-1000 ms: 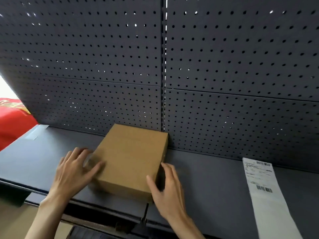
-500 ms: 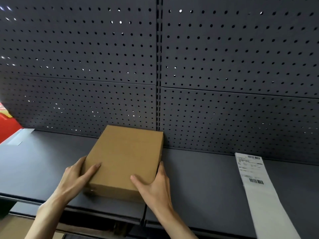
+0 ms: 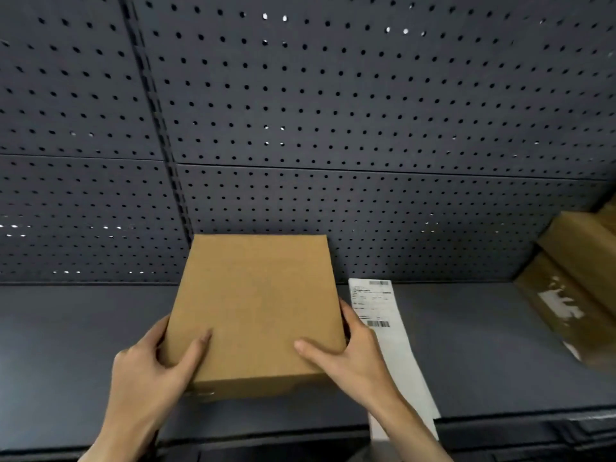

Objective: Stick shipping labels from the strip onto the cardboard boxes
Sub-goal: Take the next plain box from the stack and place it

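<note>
The cardboard box (image 3: 255,311) lies flat on the dark shelf (image 3: 483,345), its long axis running from near to far, its far end close to the pegboard back panel (image 3: 366,111). Its top face is bare, with no label on it yet. I hold it at the near end with both hands: my left hand (image 3: 150,368) wraps the near-left corner, thumb lying across the top, and my right hand (image 3: 346,355) clasps the near-right corner the same way, fingers curled along the right side. Each grip is closed on the box and on nothing else.

The label strip (image 3: 386,331) lies just to the right of the box, beside my right hand, and it also runs near to far, its near end hanging over the shelf's front edge. Its printed label with barcodes sits at the far end. My right hand is plainly the nearer one to the strip, so I judge that it should let go and reach for the label while the left steadies the box.

Far right, more cardboard boxes (image 3: 576,281) are stacked against the edge of view.
</note>
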Tool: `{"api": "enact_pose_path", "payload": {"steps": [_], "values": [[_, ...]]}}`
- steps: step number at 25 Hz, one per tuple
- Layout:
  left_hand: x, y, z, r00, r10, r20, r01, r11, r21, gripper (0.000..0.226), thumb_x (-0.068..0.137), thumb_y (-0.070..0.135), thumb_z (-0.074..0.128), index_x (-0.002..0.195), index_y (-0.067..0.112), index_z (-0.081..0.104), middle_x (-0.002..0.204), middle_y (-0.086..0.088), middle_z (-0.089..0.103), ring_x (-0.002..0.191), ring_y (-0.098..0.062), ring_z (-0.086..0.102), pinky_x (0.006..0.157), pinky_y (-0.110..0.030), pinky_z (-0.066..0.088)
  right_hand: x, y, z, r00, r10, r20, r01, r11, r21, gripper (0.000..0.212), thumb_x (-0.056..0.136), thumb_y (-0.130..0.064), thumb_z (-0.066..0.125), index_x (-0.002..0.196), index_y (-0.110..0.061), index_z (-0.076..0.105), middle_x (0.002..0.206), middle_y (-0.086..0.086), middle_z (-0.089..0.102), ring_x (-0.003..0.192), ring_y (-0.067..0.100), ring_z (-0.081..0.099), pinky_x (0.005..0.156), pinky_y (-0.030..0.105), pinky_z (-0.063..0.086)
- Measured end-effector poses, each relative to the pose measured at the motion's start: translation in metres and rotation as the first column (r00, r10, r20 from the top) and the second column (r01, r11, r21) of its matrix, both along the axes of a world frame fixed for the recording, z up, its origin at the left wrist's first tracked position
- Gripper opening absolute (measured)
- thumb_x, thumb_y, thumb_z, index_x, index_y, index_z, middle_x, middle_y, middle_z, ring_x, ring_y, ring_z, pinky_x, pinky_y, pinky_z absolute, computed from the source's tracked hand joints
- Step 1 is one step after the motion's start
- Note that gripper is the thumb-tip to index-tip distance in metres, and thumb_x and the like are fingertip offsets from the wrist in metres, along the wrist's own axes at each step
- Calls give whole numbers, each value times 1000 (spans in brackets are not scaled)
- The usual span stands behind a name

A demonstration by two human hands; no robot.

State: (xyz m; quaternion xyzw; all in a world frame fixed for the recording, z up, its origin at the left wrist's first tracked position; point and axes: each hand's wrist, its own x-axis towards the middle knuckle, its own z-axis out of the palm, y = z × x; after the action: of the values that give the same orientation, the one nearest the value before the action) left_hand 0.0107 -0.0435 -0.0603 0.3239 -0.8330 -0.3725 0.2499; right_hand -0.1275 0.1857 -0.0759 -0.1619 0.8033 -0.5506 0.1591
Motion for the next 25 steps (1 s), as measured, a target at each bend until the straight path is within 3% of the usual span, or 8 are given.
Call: {"api": "enact_pose_path", "payload": {"steps": [3,7,11,14,20,25], "values": [[-25,43,-8,998,-51,22,51,999,18,53,77,41,77,121,13,68,75,23,60,70,11,52,62,-9,40,-11,50,-5,998,-40,38,40,999,-16,66,66,-37,95,117,-48,54,108,-36,69,101,-10,68,88,15,57],[-33,60,-17,998,-26,53,21,996,89,64,70,56,70,121,18,66,79,8,68,71,-3,58,66,-22,44,-12,69,-14,998,-35,55,36,999,-16,72,67,-37,94,128,-39,55,109,-30,72,101,-8,69,92,18,56],[-24,60,-16,999,36,30,-40,986,160,53,68,52,72,110,20,68,80,5,69,83,-21,62,75,-17,48,-9,57,-22,999,3,43,-3,1000,-7,77,64,-44,93,128,-43,51,113,-26,72,104,-10,67,94,16,55],[-25,51,-23,996,64,65,-74,983,166,57,77,41,77,121,8,66,90,-5,65,85,-21,56,88,-34,46,-11,46,-28,999,11,42,-11,1000,0,73,62,-48,92,123,-46,51,113,-24,72,103,-10,67,93,15,54],[-25,40,-37,995,39,95,-55,982,179,76,69,64,72,123,10,66,93,-4,73,83,-19,64,81,-33,51,-13,40,-40,998,11,70,-12,1000,18,79,63,-49,92,129,-40,50,115,-21,71,105,-9,66,93,15,54],[-28,40,-36,995,26,100,-41,988,150,61,77,47,75,123,9,64,87,-1,65,80,-19,57,76,-32,47,-15,41,-39,999,22,46,-25,997,69,84,64,-55,90,135,-39,48,118,-23,69,106,-10,65,96,17,54]]}}
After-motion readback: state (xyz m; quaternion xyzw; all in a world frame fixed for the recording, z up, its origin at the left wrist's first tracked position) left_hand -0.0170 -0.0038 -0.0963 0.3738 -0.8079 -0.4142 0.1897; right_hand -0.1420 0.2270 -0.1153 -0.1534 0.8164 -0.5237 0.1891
